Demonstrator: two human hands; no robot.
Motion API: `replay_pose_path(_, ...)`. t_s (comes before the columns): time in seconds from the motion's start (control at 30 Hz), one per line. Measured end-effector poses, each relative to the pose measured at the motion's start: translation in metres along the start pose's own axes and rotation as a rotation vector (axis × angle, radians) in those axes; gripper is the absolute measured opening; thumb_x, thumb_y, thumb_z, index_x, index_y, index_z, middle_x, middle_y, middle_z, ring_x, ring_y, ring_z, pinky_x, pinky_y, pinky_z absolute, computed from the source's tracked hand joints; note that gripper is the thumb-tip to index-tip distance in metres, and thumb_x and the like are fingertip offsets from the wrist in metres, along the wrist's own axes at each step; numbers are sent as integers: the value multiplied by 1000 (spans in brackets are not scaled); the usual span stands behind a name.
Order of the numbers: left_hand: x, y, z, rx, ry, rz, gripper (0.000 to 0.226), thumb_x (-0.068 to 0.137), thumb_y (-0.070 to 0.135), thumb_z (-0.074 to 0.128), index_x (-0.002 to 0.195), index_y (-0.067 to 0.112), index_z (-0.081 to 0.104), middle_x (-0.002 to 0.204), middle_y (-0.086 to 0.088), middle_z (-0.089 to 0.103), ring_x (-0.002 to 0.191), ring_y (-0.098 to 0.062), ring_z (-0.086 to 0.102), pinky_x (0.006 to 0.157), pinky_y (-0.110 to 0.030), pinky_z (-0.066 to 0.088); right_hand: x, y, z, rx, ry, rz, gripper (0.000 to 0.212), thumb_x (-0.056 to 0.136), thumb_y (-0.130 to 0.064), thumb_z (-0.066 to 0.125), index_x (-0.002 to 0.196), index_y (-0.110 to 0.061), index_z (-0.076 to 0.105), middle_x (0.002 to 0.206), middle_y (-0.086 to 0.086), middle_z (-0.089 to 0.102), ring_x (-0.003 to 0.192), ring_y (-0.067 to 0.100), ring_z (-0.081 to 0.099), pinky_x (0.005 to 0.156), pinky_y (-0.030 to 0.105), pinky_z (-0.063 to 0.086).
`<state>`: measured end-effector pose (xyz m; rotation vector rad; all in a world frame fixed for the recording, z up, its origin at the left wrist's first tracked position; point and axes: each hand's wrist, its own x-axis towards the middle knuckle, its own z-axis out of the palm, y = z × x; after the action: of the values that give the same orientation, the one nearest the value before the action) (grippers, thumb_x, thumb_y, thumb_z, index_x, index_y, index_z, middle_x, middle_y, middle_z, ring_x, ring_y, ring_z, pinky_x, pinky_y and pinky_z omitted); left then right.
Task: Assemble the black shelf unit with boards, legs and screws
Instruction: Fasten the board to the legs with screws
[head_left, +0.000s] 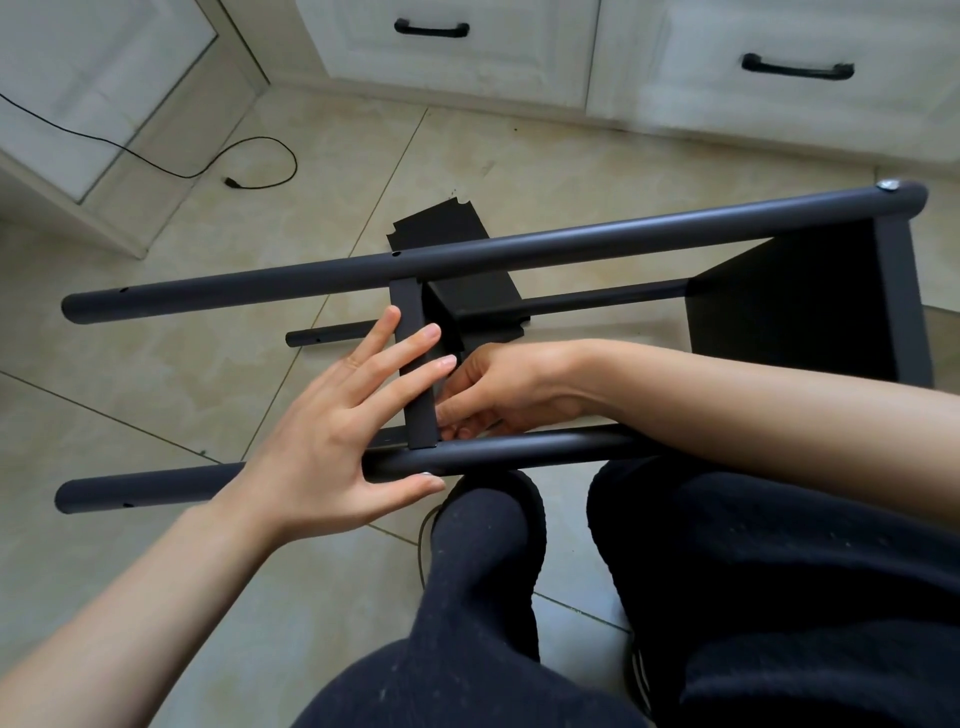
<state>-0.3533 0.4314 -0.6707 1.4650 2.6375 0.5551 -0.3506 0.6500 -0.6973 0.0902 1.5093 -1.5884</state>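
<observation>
Fingers (415, 338) of the left hand (332, 431) lie spread flat on the middle board (418, 374), steadying it between two legs (467, 254). The right hand (498, 389) curls behind it, seemingly pinching a screw, unseen. Next: seating that screw squarely.

black shelf unit (789, 306) (dark grey legs (363, 267)), beige floor tiles (545, 171).

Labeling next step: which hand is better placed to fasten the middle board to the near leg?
Probably right. The right hand already works with curled fingers at the joint of middle board and near leg; the left hand lies flat, bracing both.
</observation>
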Motion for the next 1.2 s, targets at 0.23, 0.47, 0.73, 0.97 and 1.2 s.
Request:
replay_pose_path(0.23,0,-1,1,-3,3,7,84,83,58,67,152,15,42,166,0,27,156,-27,11,124,-31,19,-2,-1,-3,-12,-30,32,11,94,-16,63,96,-6,68,82,3,70,72,14,64,68,24,55)
replay_pose_path(0.47,0,-2,1,1,5,10,85,83,58,68,152,16,42,166,1,27,156,-27,11,123,-36,23,-2,0,-3,23,-11,10,8,93,-14,64,92,-8,69,78,1,71,67,10,65,59,20,54)
replay_pose_path(0.73,1,-2,1,-11,3,7,84,83,58,68,152,15,43,165,-1,28,156,-28,11,119,-43,28,-1,-2,-3,-40,-23,26,11,94,-16,64,90,-7,69,78,2,70,67,11,62,62,22,53)
replay_pose_path(0.97,2,-3,0,-14,1,11,85,84,58,67,152,16,42,166,-1,27,157,-28,10,121,-42,26,0,-3,-3,-73,-3,10,14,94,-16,63,85,-6,68,77,3,67,65,11,60,62,21,51)
replay_pose_path(1.2,2,-3,0,-25,1,7,84,83,57,68,152,15,42,165,-1,27,157,-28,10,120,-44,28,0,-5,-2,-117,6,24,21,94,-16,61,75,-9,65,69,0,65,58,10,58,52,18,48)
